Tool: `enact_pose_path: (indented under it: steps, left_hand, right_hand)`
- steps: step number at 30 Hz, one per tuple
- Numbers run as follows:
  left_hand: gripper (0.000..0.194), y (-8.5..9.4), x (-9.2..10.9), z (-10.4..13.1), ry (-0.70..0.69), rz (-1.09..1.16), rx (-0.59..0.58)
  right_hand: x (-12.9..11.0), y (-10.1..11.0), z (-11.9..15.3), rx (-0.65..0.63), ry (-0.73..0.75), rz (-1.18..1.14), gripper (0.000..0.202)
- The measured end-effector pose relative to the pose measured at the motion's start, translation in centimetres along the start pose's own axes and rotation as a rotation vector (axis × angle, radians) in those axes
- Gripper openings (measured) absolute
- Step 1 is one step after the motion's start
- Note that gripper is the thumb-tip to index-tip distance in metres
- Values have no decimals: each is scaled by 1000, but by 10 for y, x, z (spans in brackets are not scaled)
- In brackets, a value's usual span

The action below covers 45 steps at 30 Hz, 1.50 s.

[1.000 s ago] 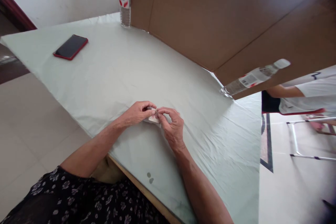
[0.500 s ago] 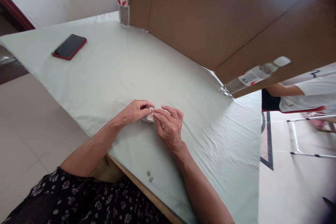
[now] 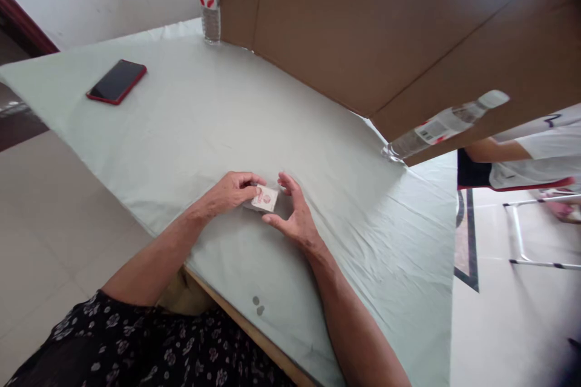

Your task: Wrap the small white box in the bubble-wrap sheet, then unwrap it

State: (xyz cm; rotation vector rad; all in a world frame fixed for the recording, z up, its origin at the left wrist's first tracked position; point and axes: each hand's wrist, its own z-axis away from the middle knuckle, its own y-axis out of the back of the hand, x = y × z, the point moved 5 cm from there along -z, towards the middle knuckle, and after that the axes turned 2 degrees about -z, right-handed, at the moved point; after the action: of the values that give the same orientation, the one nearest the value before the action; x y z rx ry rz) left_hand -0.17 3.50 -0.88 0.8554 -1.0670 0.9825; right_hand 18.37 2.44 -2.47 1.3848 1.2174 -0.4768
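Observation:
A small white box with red print [image 3: 267,198] is near the table's front edge. My left hand [image 3: 231,191] grips its left side, the thumb on the printed face and the fingers behind. Something pale or clear shows under the box, too small to make out. To the right, my right hand [image 3: 297,214] is open, thumb and fingers apart around the box's right end. Whether the right fingertips touch the box, I cannot tell.
A pale green cloth [image 3: 190,115] covers the table. A red-cased phone [image 3: 117,81] lies at the left. One water bottle [image 3: 209,3] stands before a large brown board [image 3: 318,24]; another bottle [image 3: 442,125] is at its right end. A person's white sleeve [image 3: 551,148] shows beyond.
My right hand has opened and drawn back to the right, its fingers off the box. The box's printed face now shows. My left hand has kept its hold.

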Motion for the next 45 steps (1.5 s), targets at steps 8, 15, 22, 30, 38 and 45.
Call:
enact_pose_path:
  steps: [8,15,22,30,38,45]
  left_hand:
    - [42,-3,8,1,-101,4,90]
    - [59,7,1,-3,-175,-163,189]
    - [83,-8,0,-1,-273,-338,26]
    - [77,-10,3,-2,-403,-420,150]
    - [78,-11,-2,-5,-394,-465,139]
    - [77,-12,0,-4,-396,-443,131]
  right_hand:
    - [-6,-2,-5,94,46,73,75]
    - [9,-3,-5,53,-58,11,71]
    - [10,-2,2,68,-33,44,74]
    - [9,-6,0,143,-11,74,66]
    - [13,-6,-2,111,-63,101,67]
    - [10,-5,-1,114,-52,140,66]
